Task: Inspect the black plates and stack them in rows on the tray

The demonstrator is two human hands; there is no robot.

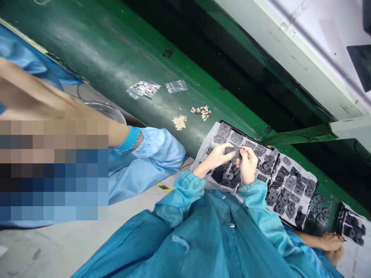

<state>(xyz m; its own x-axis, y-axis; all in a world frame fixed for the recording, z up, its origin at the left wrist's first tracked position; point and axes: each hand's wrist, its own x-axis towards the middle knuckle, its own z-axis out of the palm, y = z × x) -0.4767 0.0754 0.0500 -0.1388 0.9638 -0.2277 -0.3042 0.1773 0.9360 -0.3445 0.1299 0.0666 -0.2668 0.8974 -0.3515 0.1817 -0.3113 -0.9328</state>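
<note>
Both my hands meet over a tray (209, 141) lined with pale sheeting, where many small black plastic parts (236, 138) lie in groups. Between them is one black plastic part (232, 151). My left hand (219, 156) grips its left side, thumb along it. My right hand (248, 161) pinches its right end with thumb and fingertips. The part is held above the tray, and my fingers partly cover it, so its finer details are hidden.
A second tray (307, 174) of black parts adjoins on the right, with loose parts (320, 208) beyond. Small beige pieces (179, 122) and plastic bags (144, 89) lie on the green bench. A co-worker sits at left; another person's hands (333, 245) are at lower right.
</note>
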